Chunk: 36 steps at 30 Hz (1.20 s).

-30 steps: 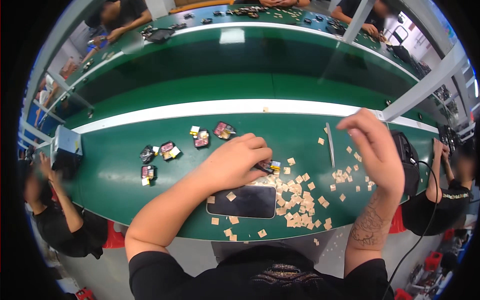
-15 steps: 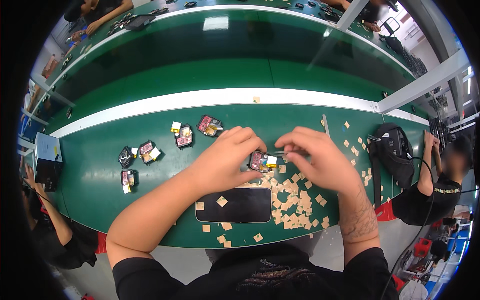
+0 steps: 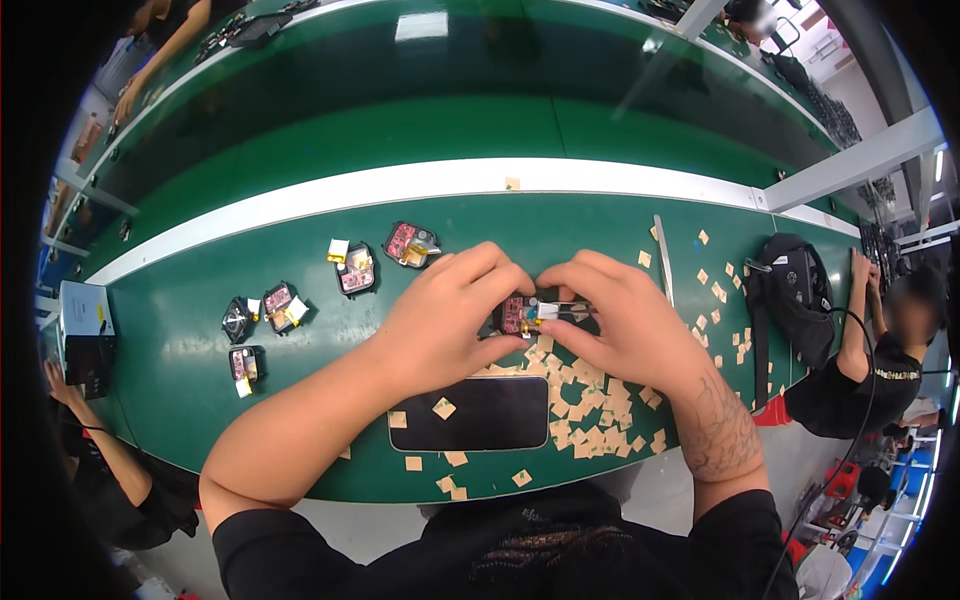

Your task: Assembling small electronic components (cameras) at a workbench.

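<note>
Between thumb and fingers, my left hand grips the left side of an opened watch case. Inside the case shows a pink circuit board, with a small white and yellow battery at its right side. My right hand is closed on thin metal tweezers, its thumb and fingertips right at the battery. Whether the tweezer tips touch the battery is hidden by the fingers. Below the case lies a black phone with small beige squares on it.
Several more opened watch cases lie to the left. Many beige paper squares are scattered at the right. A metal ruler-like strip, a black bag and a white rail border the workspace. Co-workers sit at both sides.
My right hand has moved in against the watch case, its thumb and fingers now at the battery. The battery now sticks out rightward. The whole view has shifted slightly.
</note>
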Available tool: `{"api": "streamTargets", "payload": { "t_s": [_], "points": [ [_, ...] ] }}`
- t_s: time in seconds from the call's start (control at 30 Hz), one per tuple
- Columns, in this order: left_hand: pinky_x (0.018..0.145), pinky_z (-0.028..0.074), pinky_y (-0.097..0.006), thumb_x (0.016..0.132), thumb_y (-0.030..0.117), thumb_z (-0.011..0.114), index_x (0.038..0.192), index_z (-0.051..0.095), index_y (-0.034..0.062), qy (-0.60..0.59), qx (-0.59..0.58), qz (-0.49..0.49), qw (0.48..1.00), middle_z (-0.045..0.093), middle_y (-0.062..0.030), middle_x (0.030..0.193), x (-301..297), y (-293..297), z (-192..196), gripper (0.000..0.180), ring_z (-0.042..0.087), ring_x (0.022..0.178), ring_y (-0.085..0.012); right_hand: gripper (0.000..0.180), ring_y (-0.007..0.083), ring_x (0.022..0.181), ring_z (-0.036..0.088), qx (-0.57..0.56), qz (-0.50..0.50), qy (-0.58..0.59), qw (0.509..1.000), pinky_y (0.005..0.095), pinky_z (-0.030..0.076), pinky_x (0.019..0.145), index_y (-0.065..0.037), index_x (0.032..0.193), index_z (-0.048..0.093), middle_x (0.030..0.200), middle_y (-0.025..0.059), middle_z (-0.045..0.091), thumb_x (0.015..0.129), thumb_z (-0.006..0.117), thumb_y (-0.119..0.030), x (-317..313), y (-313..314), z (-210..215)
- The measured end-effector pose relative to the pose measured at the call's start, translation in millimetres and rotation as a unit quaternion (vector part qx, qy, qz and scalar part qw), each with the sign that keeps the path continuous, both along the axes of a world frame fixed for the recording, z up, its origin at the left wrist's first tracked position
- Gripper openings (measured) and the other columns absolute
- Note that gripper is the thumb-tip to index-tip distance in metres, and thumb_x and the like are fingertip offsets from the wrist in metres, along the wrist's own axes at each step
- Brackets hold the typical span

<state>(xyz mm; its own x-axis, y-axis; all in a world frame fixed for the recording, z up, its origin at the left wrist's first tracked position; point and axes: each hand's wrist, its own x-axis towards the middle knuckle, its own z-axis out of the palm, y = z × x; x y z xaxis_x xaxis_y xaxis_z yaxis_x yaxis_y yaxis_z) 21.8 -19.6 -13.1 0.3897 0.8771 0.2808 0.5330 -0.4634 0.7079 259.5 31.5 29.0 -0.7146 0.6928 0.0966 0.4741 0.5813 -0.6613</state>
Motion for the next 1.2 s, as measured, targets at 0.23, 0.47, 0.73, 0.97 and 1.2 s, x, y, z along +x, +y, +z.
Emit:
{"api": "streamTargets", "payload": {
  "t_s": [0.23,0.47,0.73,0.97,1.2],
  "points": [
    [0.091,0.052,-0.046,0.073,0.015,0.093,0.114,0.064,0.0078,0.009,-0.016,0.003,1.000,0.062,-0.0089,0.109,-4.4,0.9,0.8,0.051,0.066,0.102,-0.0339,0.019,0.0285,0.075,0.070,-0.015,0.001,0.068,0.998,0.0370,0.056,0.064,-0.003,0.107,0.068,0.096,0.0114,0.066,0.091,0.077,0.000,-5.3,2.1,-8.0],
    [0.094,0.053,-0.047,0.073,0.016,0.094,0.113,0.065,0.0071,0.020,-0.022,-0.013,0.999,0.063,-0.0103,0.108,-7.3,3.1,3.1,0.050,0.066,0.107,-0.0346,0.018,0.0270,0.072,0.065,-0.054,-0.025,0.058,0.997,0.0370,0.053,0.063,-0.003,0.106,0.068,0.089,0.0098,0.060,0.091,0.076,0.000,-10.4,8.8,-20.2],
    [0.080,0.056,-0.038,0.072,0.013,0.097,0.115,0.068,0.0053,-0.006,-0.024,0.006,1.000,0.064,-0.0094,0.107,-4.0,1.2,2.9,0.052,0.065,0.091,-0.0282,0.028,0.0240,0.088,0.055,0.016,-0.018,0.053,0.998,0.0343,0.048,0.079,0.000,0.121,0.071,0.101,0.0110,0.051,0.097,0.059,0.008,2.7,1.8,-6.0],
    [0.093,0.055,-0.045,0.072,0.015,0.095,0.112,0.067,0.0070,0.003,-0.051,0.020,0.998,0.065,-0.0098,0.107,-2.8,0.4,5.0,0.049,0.068,0.103,-0.0342,0.025,0.0306,0.086,0.063,0.071,0.003,-0.022,0.997,0.0408,0.052,0.074,-0.001,0.118,0.071,0.096,0.0124,0.057,0.094,0.069,0.004,6.4,-16.2,15.7],
    [0.092,0.054,-0.045,0.072,0.011,0.093,0.112,0.067,0.0065,0.007,-0.017,0.021,1.000,0.065,-0.0100,0.107,-3.0,-2.1,3.8,0.048,0.067,0.103,-0.0342,0.016,0.0356,0.085,0.067,0.157,0.033,-0.093,0.983,0.0454,0.055,0.073,-0.004,0.104,0.069,0.092,0.0116,0.062,0.089,0.075,-0.002,-2.7,-19.6,11.2]
  ]
}}
